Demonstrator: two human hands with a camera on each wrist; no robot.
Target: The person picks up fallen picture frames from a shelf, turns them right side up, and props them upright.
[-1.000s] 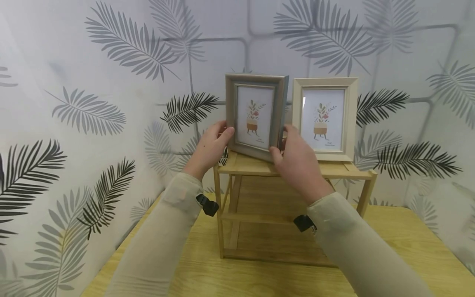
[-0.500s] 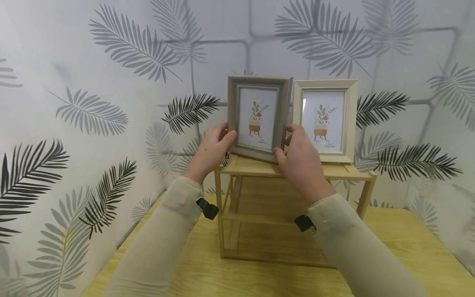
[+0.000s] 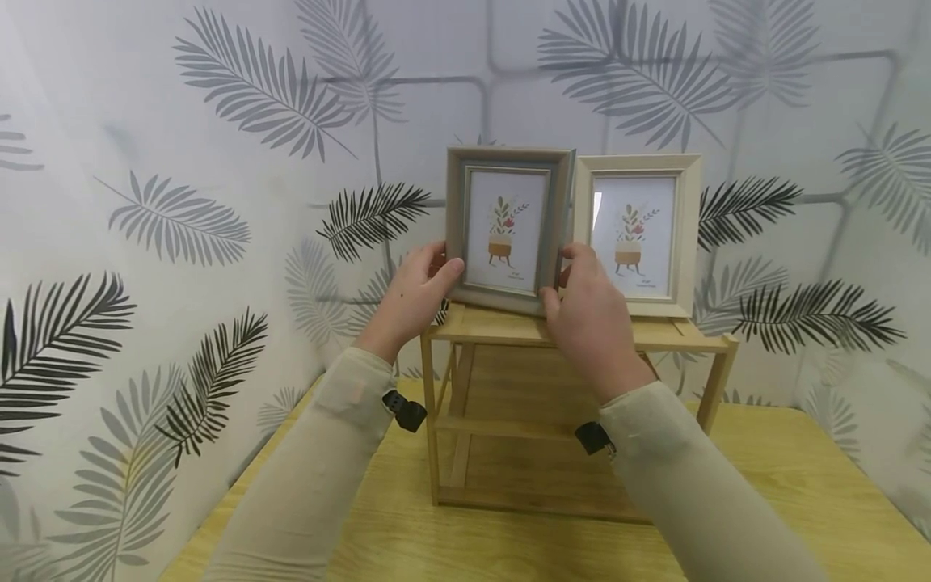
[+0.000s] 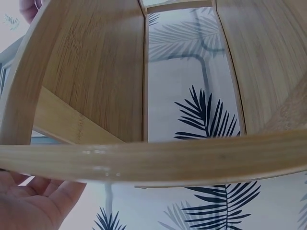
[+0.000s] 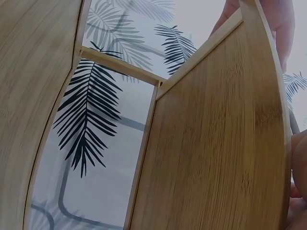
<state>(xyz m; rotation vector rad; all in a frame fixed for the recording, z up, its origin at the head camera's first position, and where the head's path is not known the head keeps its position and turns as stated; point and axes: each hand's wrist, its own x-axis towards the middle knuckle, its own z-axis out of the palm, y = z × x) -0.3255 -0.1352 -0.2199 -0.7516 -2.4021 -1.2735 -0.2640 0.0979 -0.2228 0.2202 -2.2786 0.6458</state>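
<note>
A grey picture frame [image 3: 507, 228] with a plant print stands on the left of the top of a bamboo shelf [image 3: 502, 327]. My left hand [image 3: 410, 295] grips its left edge, thumb on the front. My right hand [image 3: 585, 307] grips its lower right edge. A cream picture frame [image 3: 638, 233] with the same print stands just to the right, close beside the grey one. The wrist views show only the underside slats of the bamboo shelf [image 4: 96, 72] [image 5: 211, 143], part of my left palm [image 4: 33, 206] and a few right fingertips [image 5: 283, 24].
The shelf stands on a yellow wooden table [image 3: 785, 469] set in a corner. Walls papered with a palm-leaf pattern [image 3: 218, 202] close in at the left, back and right. The shelf has a lower board [image 3: 509, 424] under the top.
The grey frame has turned from an angled pose to face more squarely forward and settled closer to the cream frame. Both hands moved with it, still holding its edges.
</note>
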